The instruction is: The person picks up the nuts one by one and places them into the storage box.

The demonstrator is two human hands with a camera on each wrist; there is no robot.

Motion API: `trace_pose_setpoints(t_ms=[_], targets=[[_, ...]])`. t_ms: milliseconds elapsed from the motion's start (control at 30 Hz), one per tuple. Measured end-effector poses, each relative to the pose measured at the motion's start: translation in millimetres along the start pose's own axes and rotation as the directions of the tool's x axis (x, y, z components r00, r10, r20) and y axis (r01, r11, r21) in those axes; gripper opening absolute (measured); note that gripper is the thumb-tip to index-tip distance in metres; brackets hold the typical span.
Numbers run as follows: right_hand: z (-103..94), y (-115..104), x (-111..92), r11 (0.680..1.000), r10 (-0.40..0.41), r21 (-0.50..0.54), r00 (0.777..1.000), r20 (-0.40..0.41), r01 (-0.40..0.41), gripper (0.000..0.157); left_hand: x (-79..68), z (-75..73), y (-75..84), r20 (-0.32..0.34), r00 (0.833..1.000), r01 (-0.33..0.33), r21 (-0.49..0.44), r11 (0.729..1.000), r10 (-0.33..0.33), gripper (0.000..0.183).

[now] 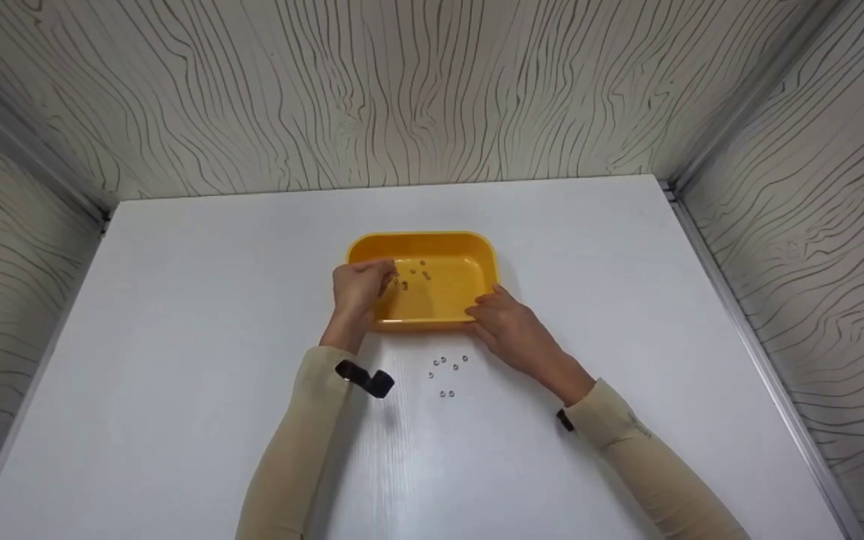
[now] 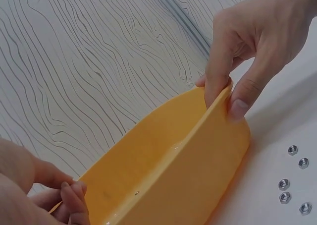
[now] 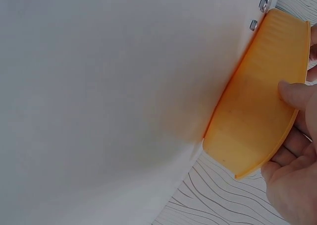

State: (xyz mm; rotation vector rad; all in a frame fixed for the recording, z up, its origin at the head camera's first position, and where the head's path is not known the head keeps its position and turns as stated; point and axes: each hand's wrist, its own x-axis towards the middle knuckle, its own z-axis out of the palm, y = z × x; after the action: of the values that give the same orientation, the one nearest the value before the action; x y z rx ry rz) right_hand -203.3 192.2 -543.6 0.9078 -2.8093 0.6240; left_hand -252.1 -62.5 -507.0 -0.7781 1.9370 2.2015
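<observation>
A yellow plastic tray [image 1: 443,296] stands on the white table, with several small metal nuts [image 1: 425,274] inside toward its left part. My right hand [image 1: 511,330] grips the tray's near right corner, thumb on the outer wall and fingers inside, as the left wrist view shows. My left hand [image 1: 359,286] is curled over the left side, its bunched fingertips [image 2: 75,197] at the rim close to the nuts. I cannot tell whether it pinches the rim or nuts. More metal nuts [image 1: 455,367] lie loose on the table in front of the tray.
Wood-patterned panels [image 1: 402,97] enclose the white table [image 1: 199,315] at the back and both sides. Metal rails [image 1: 754,345] run along its side edges. A black strap device [image 1: 364,378] sits on the left wrist.
</observation>
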Motion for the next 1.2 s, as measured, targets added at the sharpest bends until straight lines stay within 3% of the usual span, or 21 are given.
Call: trace_pose_setpoints(t_ms=[167,300,367,433,500,567,667,767,900,1100,1200], targets=[[-1.0,-1.1,0.5,1.000,0.005,-0.006,1.000,0.010,-0.004,0.027,-4.1,-0.7,2.3,0.004,0.999,-0.032,0.069,0.997,0.032,0.026],[-2.0,-1.6,1.7,1.000,0.013,-0.010,1.000,0.021,-0.013,0.028,-9.6,-7.1,3.5,0.028,0.987,-0.159,0.200,0.967,0.157,0.025],[-2.6,-1.8,2.5,1.000,0.012,-0.011,1.000,0.024,-0.012,0.028,-10.7,-12.2,2.1,0.043,0.965,-0.261,0.272,0.926,0.259,0.025],[-3.4,-2.0,3.2,1.000,0.015,-0.011,0.999,0.033,-0.014,0.027,-10.2,-17.9,-1.2,0.053,0.931,-0.357,0.331,0.873,0.361,0.024],[-4.7,-2.8,3.7,1.000,0.018,-0.013,0.999,0.049,-0.017,0.027,-9.4,-24.0,-6.1,0.045,0.898,-0.420,0.382,0.824,0.437,0.022],[-7.2,-4.6,3.6,1.000,0.025,-0.015,0.997,0.074,-0.024,0.029,-8.8,-30.0,-12.2,0.024,0.874,-0.450,0.414,0.791,0.485,0.020],[-13.4,-9.3,2.2,0.999,0.039,-0.024,0.995,0.095,-0.037,0.034,-9.7,-37.9,-21.9,-0.010,0.863,-0.457,0.411,0.789,0.505,0.020],[-22.1,-15.4,-0.7,1.000,0.019,-0.018,0.998,0.056,-0.018,0.039,-10.4,-43.4,-30.6,-0.039,0.850,-0.471,0.390,0.791,0.525,0.022],[-33.0,-24.1,-4.0,0.998,-0.065,-0.016,0.996,-0.056,0.064,0.041,-11.1,-49.0,-40.9,-0.069,0.852,-0.465,0.360,0.809,0.520,0.028],[-42.8,-34.7,-13.7,0.990,-0.140,-0.034,0.983,-0.119,0.137,0.045,-12.6,-53.7,-55.0,-0.065,0.910,-0.376,0.293,0.879,0.410,0.045],[-44.3,-38.5,-21.3,0.987,-0.159,-0.035,0.982,-0.106,0.156,0.047,-13.0,-53.9,-61.1,-0.045,0.916,-0.372,0.280,0.885,0.399,0.051]])
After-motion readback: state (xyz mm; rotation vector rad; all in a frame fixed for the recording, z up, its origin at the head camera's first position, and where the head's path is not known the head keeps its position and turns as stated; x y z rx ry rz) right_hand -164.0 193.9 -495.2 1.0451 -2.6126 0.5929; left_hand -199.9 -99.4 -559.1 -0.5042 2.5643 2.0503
